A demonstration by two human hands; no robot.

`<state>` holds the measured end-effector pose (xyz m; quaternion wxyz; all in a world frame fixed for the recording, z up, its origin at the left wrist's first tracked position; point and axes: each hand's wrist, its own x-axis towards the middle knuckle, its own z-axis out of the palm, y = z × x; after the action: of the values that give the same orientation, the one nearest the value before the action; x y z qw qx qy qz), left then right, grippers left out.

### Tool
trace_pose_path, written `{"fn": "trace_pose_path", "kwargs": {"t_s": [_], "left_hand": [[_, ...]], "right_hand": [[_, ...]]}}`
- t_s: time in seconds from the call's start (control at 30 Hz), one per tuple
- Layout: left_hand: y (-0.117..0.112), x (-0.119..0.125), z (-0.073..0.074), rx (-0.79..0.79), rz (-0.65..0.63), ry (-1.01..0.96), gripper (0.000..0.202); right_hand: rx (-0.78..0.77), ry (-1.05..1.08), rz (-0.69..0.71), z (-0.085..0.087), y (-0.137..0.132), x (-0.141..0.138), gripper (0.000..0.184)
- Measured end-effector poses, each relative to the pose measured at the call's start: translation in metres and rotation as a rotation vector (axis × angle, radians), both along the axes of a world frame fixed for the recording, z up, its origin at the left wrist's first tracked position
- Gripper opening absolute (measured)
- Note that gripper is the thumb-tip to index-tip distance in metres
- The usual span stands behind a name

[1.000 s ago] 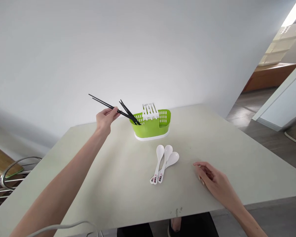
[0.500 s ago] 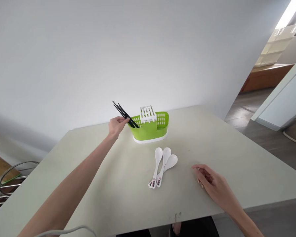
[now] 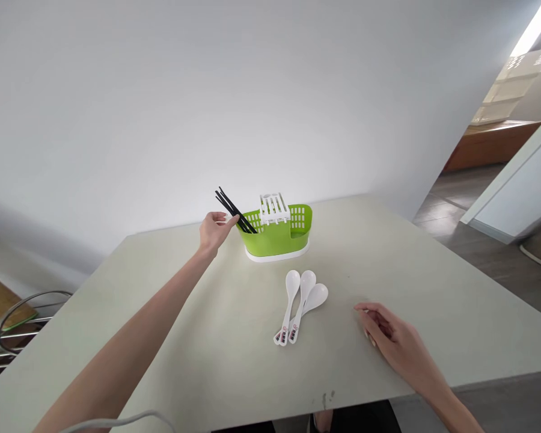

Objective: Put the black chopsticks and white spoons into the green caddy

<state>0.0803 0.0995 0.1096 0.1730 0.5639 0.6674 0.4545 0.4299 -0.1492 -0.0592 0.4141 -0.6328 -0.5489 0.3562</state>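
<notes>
My left hand (image 3: pixel 216 231) is at the left end of a green cutlery basket (image 3: pixel 275 242) with a white base. Its thumb tip is by the rim, beside several black chopsticks (image 3: pixel 232 208) that lean left out of the basket's left compartment. The thumb and fingers are apart, and I see nothing between them. A white slotted rack (image 3: pixel 275 208) tops the basket's middle. In front of it lie three white spoons (image 3: pixel 300 307), handles crossing and pointing towards me. My right hand (image 3: pixel 392 340) rests on the table right of the spoons, fingers loosely curled, holding nothing visible.
The pale table (image 3: pixel 198 361) meets a white wall (image 3: pixel 270 108) behind the basket. At the left edge stands a metal wire rack (image 3: pixel 15 331) with a wooden board (image 3: pixel 2 297). A grey cable (image 3: pixel 130 418) crosses the lower left over my forearm.
The chopsticks' upper ends have swung right, and they stand slightly steeper in the basket. My left thumb and fingers have parted a little. My right hand stays in place; the view has shifted slightly.
</notes>
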Motion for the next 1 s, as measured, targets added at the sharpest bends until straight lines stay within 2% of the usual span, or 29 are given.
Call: {"fn": "trace_pose_path", "kwargs": {"t_s": [0.1, 0.17, 0.23, 0.3, 0.37, 0.47, 0.6, 0.73, 0.83, 0.9, 1.0], "left_hand": [[-0.025, 0.006, -0.006, 0.227, 0.002, 0.075, 0.033], [-0.051, 0.014, -0.013, 0.297, -0.093, 0.171, 0.026], [-0.079, 0.027, -0.023, 0.169, -0.297, 0.306, 0.025], [-0.103, 0.041, -0.034, -0.058, -0.52, 0.456, 0.032], [-0.12, 0.057, -0.044, -0.24, -0.645, 0.574, 0.042], [-0.129, 0.079, -0.054, -0.385, -0.647, 0.723, 0.05], [-0.127, 0.094, -0.054, -0.517, -0.648, 0.917, 0.049], [-0.124, 0.079, -0.048, -0.564, -0.652, 0.976, 0.038], [-0.12, 0.051, -0.041, -0.571, -0.616, 0.979, 0.027], [-0.118, 0.031, -0.039, -0.604, -0.633, 0.949, 0.026], [-0.114, 0.006, -0.041, -0.593, -0.633, 0.889, 0.023]], "right_hand": [[0.013, -0.012, -0.019, 0.003, -0.001, -0.001, 0.046], [0.019, -0.02, -0.027, 0.008, -0.002, -0.002, 0.045], [0.014, -0.026, -0.03, 0.013, -0.003, -0.002, 0.045], [0.007, -0.034, -0.031, 0.016, -0.004, -0.002, 0.045], [0.005, -0.04, -0.03, 0.019, -0.003, -0.002, 0.046], [0.007, -0.03, -0.036, 0.02, -0.003, -0.002, 0.047], [0.0, -0.029, -0.036, 0.022, -0.004, -0.002, 0.045], [0.01, -0.021, -0.039, 0.022, -0.003, -0.002, 0.046], [0.018, -0.017, -0.041, 0.02, -0.004, -0.002, 0.046], [0.016, -0.023, -0.038, 0.018, -0.004, -0.002, 0.045], [0.01, -0.023, -0.03, 0.015, -0.004, -0.001, 0.046]]}}
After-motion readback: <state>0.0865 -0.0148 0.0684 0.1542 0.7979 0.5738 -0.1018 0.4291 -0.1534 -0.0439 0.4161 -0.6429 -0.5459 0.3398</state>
